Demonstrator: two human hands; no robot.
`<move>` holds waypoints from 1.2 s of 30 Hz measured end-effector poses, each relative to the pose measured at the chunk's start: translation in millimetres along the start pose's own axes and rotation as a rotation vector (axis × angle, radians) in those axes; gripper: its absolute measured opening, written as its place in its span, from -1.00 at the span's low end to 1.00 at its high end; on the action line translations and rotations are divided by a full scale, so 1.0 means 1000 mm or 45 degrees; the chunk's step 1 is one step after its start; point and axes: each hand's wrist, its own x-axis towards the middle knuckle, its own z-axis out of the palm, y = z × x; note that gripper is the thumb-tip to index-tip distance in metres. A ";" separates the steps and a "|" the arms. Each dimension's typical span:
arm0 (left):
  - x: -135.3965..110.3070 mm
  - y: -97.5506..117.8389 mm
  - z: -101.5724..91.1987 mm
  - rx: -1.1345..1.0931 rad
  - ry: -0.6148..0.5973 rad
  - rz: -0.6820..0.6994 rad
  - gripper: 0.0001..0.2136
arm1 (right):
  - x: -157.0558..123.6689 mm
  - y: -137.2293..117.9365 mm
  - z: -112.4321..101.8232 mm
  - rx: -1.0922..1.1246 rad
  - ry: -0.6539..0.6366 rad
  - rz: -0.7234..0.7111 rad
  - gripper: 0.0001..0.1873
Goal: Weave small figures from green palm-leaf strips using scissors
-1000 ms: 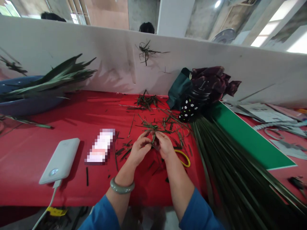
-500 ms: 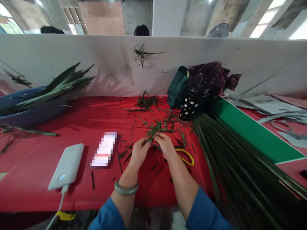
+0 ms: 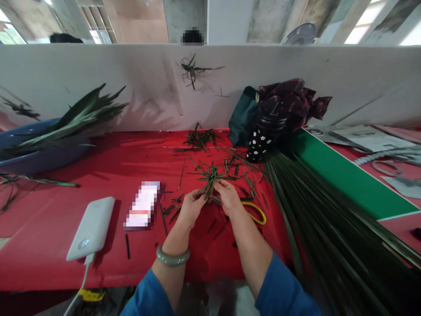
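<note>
Between my two hands is a small woven green leaf figure [image 3: 211,179], with thin strips sticking out of it. My left hand [image 3: 192,208], a grey-green bangle [image 3: 173,256] on its wrist, pinches the lower left end. The thumb and fingers of my right hand [image 3: 228,196] grip its right side. Cut leaf scraps [image 3: 171,210] lie scattered on the red cloth around and under the hands. Scissors with a yellow handle [image 3: 258,213] lie partly hidden behind my right wrist.
Left stand a blue basin [image 3: 66,153] with leaves, a phone [image 3: 143,206] and a white power bank [image 3: 91,228] with a cable. Right lie long palm leaves [image 3: 325,210], bags [image 3: 243,116] and papers [image 3: 371,140]. A white partition [image 3: 131,61] closes the back; heads show beyond it.
The leaf figure has turned slightly more upright in my fingers, and my right hand has shifted a little up and right. The view has tilted slightly.
</note>
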 end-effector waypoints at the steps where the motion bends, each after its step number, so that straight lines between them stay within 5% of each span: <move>1: 0.000 0.000 0.000 -0.003 0.002 -0.007 -0.87 | -0.001 -0.001 0.002 0.000 0.001 -0.002 -0.79; 19: -0.001 0.001 -0.002 -0.020 0.105 0.030 -0.91 | -0.002 0.002 0.008 -0.199 0.000 -0.024 -0.83; 29: -0.001 0.003 0.000 -0.035 0.137 0.060 -0.88 | 0.000 0.005 0.007 -0.407 0.018 -0.239 -0.91; 36: 0.004 0.005 -0.003 -0.066 0.459 0.143 -0.78 | 0.002 0.008 0.000 -0.794 0.128 -0.537 -0.87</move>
